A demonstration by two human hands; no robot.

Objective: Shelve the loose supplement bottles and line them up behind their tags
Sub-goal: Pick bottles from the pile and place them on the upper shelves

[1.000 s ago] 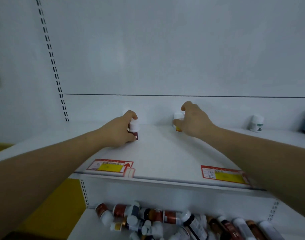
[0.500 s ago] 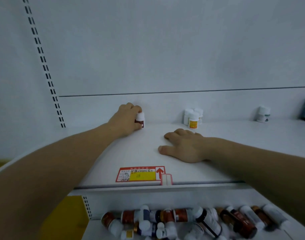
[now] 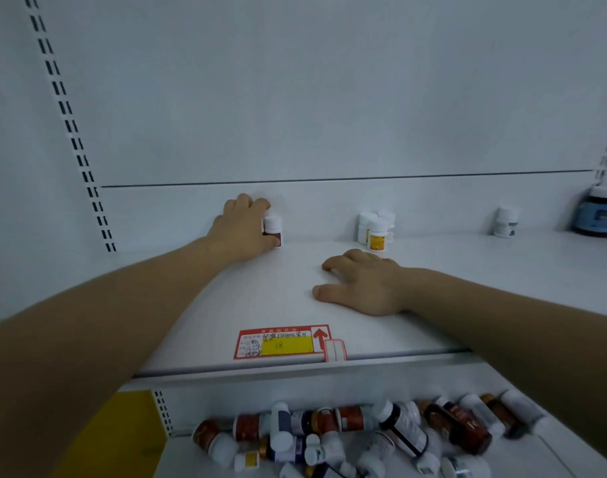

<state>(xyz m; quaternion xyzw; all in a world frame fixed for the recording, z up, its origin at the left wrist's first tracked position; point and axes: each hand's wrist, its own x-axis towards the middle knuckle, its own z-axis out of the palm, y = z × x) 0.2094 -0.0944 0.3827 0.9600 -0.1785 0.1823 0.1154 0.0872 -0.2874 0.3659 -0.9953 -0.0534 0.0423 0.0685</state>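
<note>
A white metal shelf [image 3: 502, 270] runs across a pale back panel [image 3: 329, 98], with one red-and-yellow price tag [image 3: 281, 343] clipped to its front lip.

In the head view, the left hand [image 3: 241, 229] is far behind that tag and slightly left of it. Its fingers are curled round a small red-labelled bottle [image 3: 273, 232], which stands upright close to the back panel. The right hand [image 3: 360, 284] lies palm down on the shelf, behind the tag and just right of it, with relaxed fingers and nothing in it. Further behind and right of the tag stands a cluster of yellow-labelled bottles [image 3: 377, 232]. A lone white bottle [image 3: 505, 222] and a blue jar [image 3: 600, 215] sit far to the tag's right. Below the tag, on the lower shelf, is a heap of loose bottles [image 3: 346, 432] lying on their sides.

The bottle is probably light, rigid plastic with a smooth wall. It is likely easy to tip, so it is best held round the body just under the cap.

A second ago the right hand gripped the yellow-labelled bottles. It has since let go and come forward onto the shelf. The left hand has carried its bottle deeper towards the panel.
</note>
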